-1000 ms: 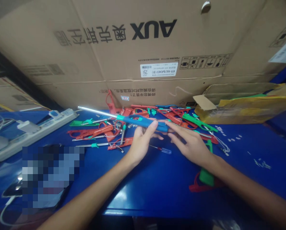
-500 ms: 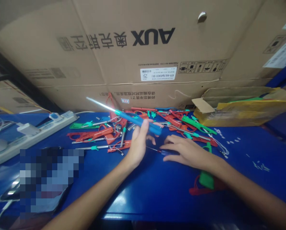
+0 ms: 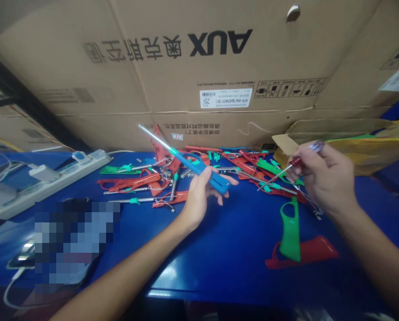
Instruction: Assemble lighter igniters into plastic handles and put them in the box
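Note:
My left hand (image 3: 199, 196) is closed round the blue handle of a long lighter (image 3: 199, 167), whose metal tube points up and to the left. My right hand (image 3: 323, 178) is raised at the right and pinches a small screwdriver (image 3: 288, 168) with a clear handle and a thin shaft pointing down-left. Behind both hands lies a pile of red and green lighter shells and metal tubes (image 3: 146, 180). A green shell (image 3: 289, 229) rests on a red shell (image 3: 311, 252) near the right forearm.
A large cardboard box (image 3: 199, 67) stands along the back of the blue table (image 3: 219, 249). A white power strip (image 3: 48, 178) lies at the left, a blurred patch below it. An open carton with yellow plastic (image 3: 353, 142) sits at the right.
My right hand went down to the table, picked up the small screwdriver and lifted it to the right. The left hand tilted the blue lighter's tube further upward.

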Motion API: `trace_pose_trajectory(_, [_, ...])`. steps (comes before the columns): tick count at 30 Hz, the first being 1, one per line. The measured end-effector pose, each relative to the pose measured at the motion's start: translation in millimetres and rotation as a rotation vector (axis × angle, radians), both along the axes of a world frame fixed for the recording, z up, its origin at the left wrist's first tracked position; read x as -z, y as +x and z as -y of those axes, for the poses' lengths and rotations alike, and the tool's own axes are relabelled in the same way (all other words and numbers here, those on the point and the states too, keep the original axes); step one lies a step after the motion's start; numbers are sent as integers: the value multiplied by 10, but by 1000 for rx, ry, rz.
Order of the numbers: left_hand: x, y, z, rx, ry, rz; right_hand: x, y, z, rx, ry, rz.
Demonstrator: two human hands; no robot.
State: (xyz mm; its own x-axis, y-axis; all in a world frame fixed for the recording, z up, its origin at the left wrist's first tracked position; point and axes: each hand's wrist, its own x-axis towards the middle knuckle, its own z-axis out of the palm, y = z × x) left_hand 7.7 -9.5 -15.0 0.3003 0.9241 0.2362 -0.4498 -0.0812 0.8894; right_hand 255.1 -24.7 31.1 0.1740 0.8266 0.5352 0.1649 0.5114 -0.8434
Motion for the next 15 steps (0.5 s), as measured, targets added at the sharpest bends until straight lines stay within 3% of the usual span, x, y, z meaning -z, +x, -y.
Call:
trace_pose_trajectory(2, [17, 30, 30, 16, -17, 14, 0, -202, 126, 94, 103, -17])
trace_pose_trajectory(6, [44, 68, 51, 15, -48, 17, 16, -469, 350, 194, 246, 189])
trace_pose_trajectory(15, [58, 85, 59, 14, -68, -15, 83, -467, 376, 178, 238, 334])
